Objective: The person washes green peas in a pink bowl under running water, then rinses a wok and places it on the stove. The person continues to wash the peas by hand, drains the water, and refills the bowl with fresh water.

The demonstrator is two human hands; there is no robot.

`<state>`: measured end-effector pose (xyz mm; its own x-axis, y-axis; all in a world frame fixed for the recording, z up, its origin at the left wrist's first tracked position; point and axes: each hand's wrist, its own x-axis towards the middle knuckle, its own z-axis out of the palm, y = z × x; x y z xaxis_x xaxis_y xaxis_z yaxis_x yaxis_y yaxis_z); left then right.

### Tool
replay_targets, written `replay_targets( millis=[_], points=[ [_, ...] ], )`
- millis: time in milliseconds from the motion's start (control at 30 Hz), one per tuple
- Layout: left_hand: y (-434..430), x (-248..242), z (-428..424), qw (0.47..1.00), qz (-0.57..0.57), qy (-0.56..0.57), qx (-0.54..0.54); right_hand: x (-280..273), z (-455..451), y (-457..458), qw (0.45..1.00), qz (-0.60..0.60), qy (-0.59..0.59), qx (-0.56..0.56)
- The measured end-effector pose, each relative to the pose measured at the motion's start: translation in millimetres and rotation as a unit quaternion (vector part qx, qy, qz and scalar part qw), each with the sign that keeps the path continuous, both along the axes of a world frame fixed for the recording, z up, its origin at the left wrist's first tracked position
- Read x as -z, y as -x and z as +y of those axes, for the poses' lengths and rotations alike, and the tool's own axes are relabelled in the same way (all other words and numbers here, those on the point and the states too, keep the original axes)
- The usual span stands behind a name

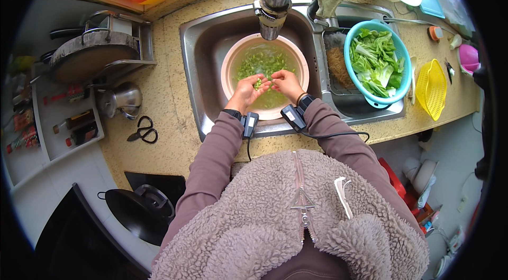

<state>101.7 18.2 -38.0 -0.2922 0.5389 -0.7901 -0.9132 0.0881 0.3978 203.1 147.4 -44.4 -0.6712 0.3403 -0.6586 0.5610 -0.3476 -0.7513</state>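
A pink plastic basin (227,66) of cloudy water stands in the left bowl of a stainless steel sink (206,50). Many small green pieces (264,62), perhaps shelled beans or chopped vegetable, float and lie in the water. Over the near part of the basin, my left hand (249,90) is turned palm up and holds a few of these pieces in its cupped palm. Close beside it on the right is my right hand (289,85), its thumb and fingertips drawn together. Whether anything sits between those fingertips is too small to tell.
The faucet (272,18) overhangs the basin's far rim. A turquoise colander (405,70) of leafy greens rests over the right bowl, beside a yellow basket (430,89). Black-handled scissors (145,131) lie on the left counter, near a metal pot (125,99) and a rack holding a round chopping board (95,56).
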Motion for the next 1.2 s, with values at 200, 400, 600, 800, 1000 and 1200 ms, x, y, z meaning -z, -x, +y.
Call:
replay_targets(
  millis=[200, 400, 600, 800, 1000, 1200],
  points=[
    [-4.5, -8.0, -4.4, 0.995, 0.09, 0.0, 0.041, 0.2, -4.8, 1.9, 0.999, 0.029, -0.024, -0.034],
    [-3.8, -13.9, -2.8, 0.999, 0.022, 0.033, -0.035, 5.7, -12.5, 1.1, 0.997, 0.057, -0.028, -0.035],
    [-3.4, -17.2, -0.7, 0.999, 0.019, -0.027, 0.012, 8.6, -6.7, -0.4, 0.998, 0.028, -0.049, 0.018],
    [-2.0, -6.9, -5.6, 0.993, 0.1, 0.041, 0.05, 0.1, -2.0, 3.6, 0.999, 0.013, -0.049, -0.009],
    [18.1, 16.3, -6.0, 0.894, 0.328, 0.231, 0.198, -2.1, 5.4, 18.8, 0.949, -0.003, -0.296, -0.106],
    [23.4, 31.3, -16.8, 0.7, 0.552, 0.329, 0.313, -2.9, 26.5, 28.6, 0.796, -0.016, -0.551, -0.251]
  ],
)
